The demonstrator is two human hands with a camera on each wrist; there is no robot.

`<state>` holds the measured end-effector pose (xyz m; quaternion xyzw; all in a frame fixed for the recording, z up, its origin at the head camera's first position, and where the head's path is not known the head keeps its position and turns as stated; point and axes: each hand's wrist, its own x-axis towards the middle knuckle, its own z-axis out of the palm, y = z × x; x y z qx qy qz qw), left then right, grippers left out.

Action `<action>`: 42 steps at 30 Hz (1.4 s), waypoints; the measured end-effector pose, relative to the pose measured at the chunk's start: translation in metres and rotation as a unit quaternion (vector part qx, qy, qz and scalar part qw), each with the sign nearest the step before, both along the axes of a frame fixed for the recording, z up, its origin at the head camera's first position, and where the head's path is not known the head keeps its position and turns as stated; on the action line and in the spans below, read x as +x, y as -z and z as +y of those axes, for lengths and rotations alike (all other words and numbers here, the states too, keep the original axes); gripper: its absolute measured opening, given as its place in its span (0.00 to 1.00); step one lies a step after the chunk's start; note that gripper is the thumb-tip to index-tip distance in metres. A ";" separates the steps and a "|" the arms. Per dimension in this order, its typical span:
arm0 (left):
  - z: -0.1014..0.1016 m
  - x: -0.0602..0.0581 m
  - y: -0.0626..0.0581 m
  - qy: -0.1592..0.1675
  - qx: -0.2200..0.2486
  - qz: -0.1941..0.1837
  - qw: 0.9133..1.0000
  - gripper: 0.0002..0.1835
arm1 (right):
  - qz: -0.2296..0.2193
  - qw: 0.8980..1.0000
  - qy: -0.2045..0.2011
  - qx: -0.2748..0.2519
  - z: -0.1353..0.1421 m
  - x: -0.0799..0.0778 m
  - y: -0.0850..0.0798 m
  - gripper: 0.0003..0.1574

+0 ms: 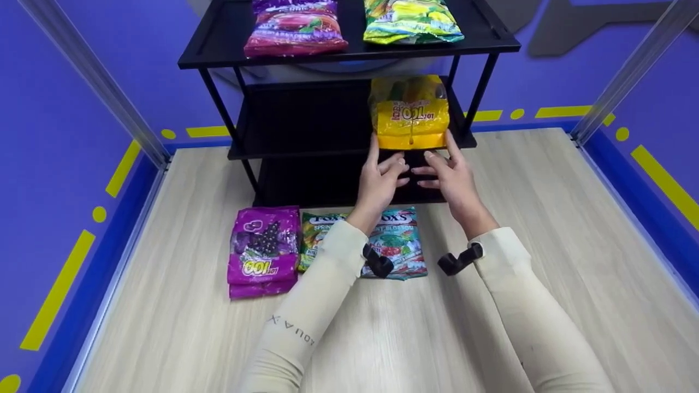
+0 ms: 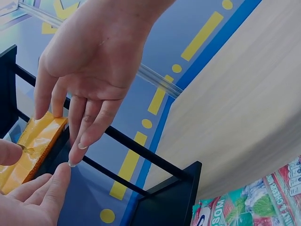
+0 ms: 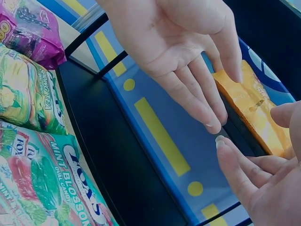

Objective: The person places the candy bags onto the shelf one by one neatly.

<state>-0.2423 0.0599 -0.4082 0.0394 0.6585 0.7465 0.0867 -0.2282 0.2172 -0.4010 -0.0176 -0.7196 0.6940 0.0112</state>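
A yellow candy bag (image 1: 412,117) stands upright on the right part of the rack's middle shelf (image 1: 306,117), near the front edge. My left hand (image 1: 379,185) is at its lower left corner, index finger extended along the side. At the lower right corner, my right hand (image 1: 453,183) touches the bag in the same way. The remaining fingers spread loosely below the shelf edge, palms facing each other. In the left wrist view, the fingers of both hands surround the bag's orange front (image 2: 35,146) without curling round it.
On the top shelf (image 1: 355,52) lie a purple-red candy bag (image 1: 295,30) and a yellow-green one (image 1: 412,22). In front of the rack, a purple candy bag (image 1: 265,251), a green-yellow bag (image 1: 314,232) and a mint-green bag (image 1: 401,251) lie on the wood-look floor (image 1: 180,305).
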 end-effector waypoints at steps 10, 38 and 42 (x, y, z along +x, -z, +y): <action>-0.001 0.002 0.000 -0.003 0.017 0.004 1.000 0.41 | -0.006 1.000 0.000 -0.020 -0.003 0.011 -0.012 0.44; -0.017 0.032 0.005 0.005 0.021 -0.001 1.000 0.38 | 0.025 0.995 0.058 -0.072 -0.014 0.035 0.012 0.45; -0.026 0.041 0.008 0.004 0.006 0.003 1.000 0.36 | 0.017 0.996 0.060 -0.064 -0.020 0.045 0.018 0.44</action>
